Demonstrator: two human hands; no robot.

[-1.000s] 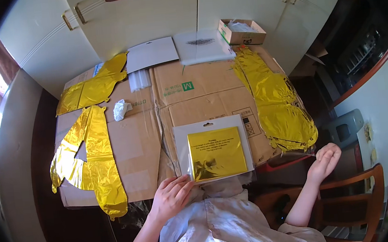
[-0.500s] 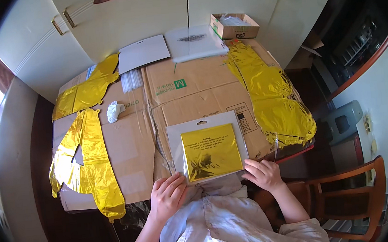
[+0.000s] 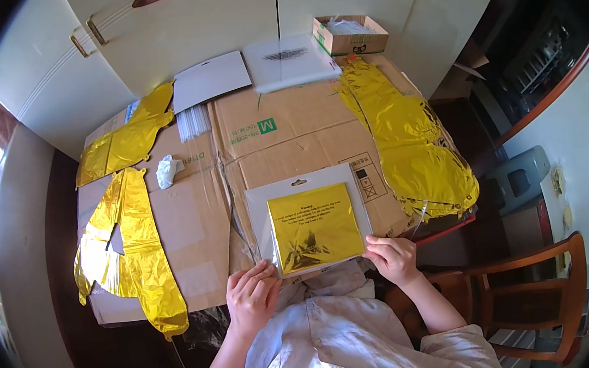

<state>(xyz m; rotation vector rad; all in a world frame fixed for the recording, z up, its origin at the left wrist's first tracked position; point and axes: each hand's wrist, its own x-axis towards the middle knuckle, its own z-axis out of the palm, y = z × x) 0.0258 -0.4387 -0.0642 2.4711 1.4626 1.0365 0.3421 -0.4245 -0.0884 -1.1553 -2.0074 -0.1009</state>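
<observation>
A flat clear plastic bag (image 3: 258, 209) lies at the near edge of the cardboard, with a white hang-hole card and a folded gold foil sheet (image 3: 316, 228) inside. Dark print shows on the bag's front. My left hand (image 3: 254, 296) is closed on its lower left corner, fingers bent over the edge. At the lower right corner, my right hand (image 3: 392, 260) pinches the bag between thumb and fingers. Flat gold foil balloons lie to both sides: one stack (image 3: 415, 144) at the right, a balloon with a cut-out (image 3: 141, 248) at the near left, another (image 3: 127, 140) farther back.
Flattened cardboard (image 3: 283, 142) covers the table. Along the back are a white card stack (image 3: 210, 82), clear bags (image 3: 293, 63) and a small carton (image 3: 350, 37) holding clear plastic. Thin white straws (image 3: 193, 123) and crumpled white tissue (image 3: 168, 172) lie at left. A wooden chair (image 3: 531, 289) stands at right.
My right hand has shifted slightly left and up, its fingers now closer on the bag's corner. The bag has turned a little. The whole view has moved slightly.
</observation>
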